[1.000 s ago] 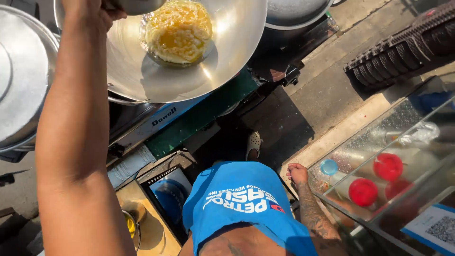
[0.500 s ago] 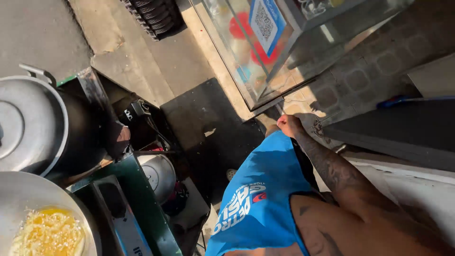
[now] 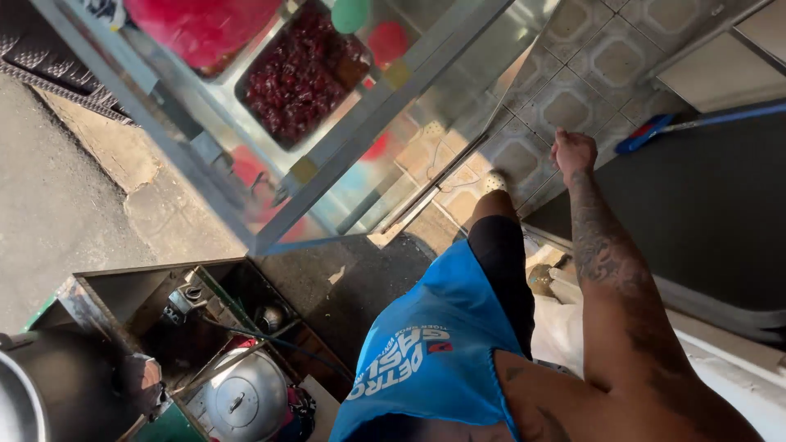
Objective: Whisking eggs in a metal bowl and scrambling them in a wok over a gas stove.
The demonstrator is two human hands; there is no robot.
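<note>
Our right hand (image 3: 573, 152) hangs curled, seemingly empty (fingers blurred, so we can't be sure), over the patterned floor tiles (image 3: 565, 106), near the glass display case (image 3: 360, 123) and a blue-handled tool (image 3: 696, 121)

Strong sunlight falls across a patterned tile floor (image 3: 565, 106) and a rough concrete pavement (image 3: 57, 205). A glass display case (image 3: 360, 123) with metal framing holds a tray of dark red food (image 3: 299, 78). Below it stands an open metal cabinet (image 3: 106, 286) with a lidded steel pot (image 3: 246, 401) inside. A dark flat surface (image 3: 704, 213) lies at right.
</note>
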